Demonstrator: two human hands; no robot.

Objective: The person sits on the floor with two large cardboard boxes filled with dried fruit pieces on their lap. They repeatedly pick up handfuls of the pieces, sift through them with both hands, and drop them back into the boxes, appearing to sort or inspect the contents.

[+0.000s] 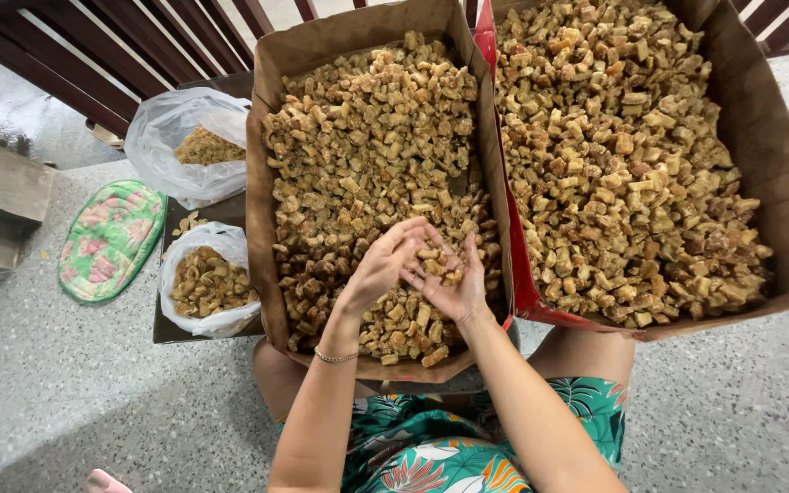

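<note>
A cardboard box full of small brown, sugary chunks stands on my lap. Both hands hover over its near end. My right hand is cupped palm up with a few chunks lying in it. My left hand bends over that palm, its fingertips touching the pieces there. A thin bracelet circles my left wrist.
A second, larger box of the same chunks, with a red edge, stands at the right. Two clear plastic bags with brown pieces sit on a dark stool at the left. A green floral pad lies on the speckled floor. Dark wooden railings run behind.
</note>
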